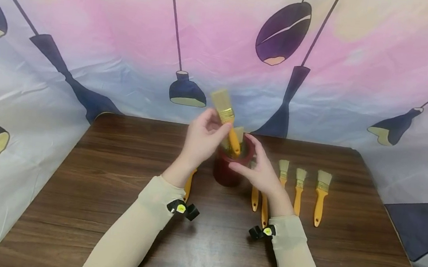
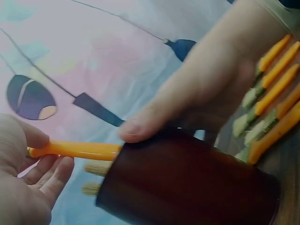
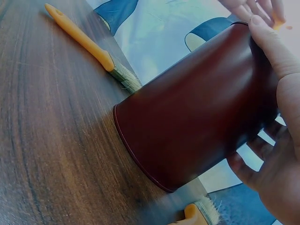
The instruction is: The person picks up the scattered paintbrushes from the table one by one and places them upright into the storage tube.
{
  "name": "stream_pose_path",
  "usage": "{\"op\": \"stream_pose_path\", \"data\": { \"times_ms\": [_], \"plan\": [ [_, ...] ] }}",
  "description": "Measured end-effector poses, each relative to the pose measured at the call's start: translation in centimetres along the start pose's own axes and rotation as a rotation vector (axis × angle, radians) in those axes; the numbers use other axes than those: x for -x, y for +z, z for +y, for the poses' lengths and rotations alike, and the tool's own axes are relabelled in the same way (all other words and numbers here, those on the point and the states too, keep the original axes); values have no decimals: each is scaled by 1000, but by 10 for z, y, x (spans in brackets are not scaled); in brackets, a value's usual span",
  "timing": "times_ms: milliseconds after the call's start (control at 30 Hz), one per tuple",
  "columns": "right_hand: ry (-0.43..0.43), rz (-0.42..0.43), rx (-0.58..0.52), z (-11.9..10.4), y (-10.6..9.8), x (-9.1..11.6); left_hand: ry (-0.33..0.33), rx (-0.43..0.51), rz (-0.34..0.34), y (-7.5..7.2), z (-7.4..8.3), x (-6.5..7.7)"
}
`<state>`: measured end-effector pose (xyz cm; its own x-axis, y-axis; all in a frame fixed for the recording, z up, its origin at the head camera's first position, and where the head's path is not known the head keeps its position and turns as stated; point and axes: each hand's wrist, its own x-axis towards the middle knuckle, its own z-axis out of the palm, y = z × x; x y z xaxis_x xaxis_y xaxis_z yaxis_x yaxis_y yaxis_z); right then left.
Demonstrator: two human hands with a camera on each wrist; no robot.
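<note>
My left hand (image 1: 204, 137) pinches a paintbrush (image 1: 233, 139) with a yellow-orange handle, bristles up, tilted over a dark red cylindrical cup (image 1: 226, 175). The handle's lower end reaches the cup's mouth; in the left wrist view the handle (image 2: 89, 150) meets the rim. My right hand (image 1: 261, 172) grips the cup near its top, thumb on one side and fingers on the other, as the right wrist view also shows. Bristle tips of other brushes (image 2: 93, 178) stick out of the cup. The cup's base rests at the table, seen in the right wrist view.
Several paintbrushes lie on the wooden table (image 1: 112, 192) to the right, bristles away from me, the rightmost brush (image 1: 320, 198) the widest. Another brush (image 1: 190, 186) lies left of the cup, partly behind my left wrist. A printed cloth (image 1: 136, 54) hangs behind the table's far edge.
</note>
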<state>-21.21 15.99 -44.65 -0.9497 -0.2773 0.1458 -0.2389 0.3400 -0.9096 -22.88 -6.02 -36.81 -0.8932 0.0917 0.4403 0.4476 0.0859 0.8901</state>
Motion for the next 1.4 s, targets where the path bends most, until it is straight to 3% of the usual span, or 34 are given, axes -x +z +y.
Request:
{"op": "stream_pose_path", "data": {
  "times_ms": [333,567,733,867,1067,1400],
  "plan": [
    [-9,-5,-26,1,0,0,-17,-293,-105,13,1,5],
    [11,-10,-39,0,-2,1,-57,-401,-206,22,5,4],
    [-34,-9,-38,2,0,-1,-96,-455,-236,23,2,4],
    [-56,-10,-48,2,1,-3,-65,-472,-212,19,2,6],
    [-31,-20,-78,1,1,-4,-9,-423,-150,12,2,9],
    [-30,-12,-111,2,2,0,-25,-325,-137,2,-4,14]
  ]
}}
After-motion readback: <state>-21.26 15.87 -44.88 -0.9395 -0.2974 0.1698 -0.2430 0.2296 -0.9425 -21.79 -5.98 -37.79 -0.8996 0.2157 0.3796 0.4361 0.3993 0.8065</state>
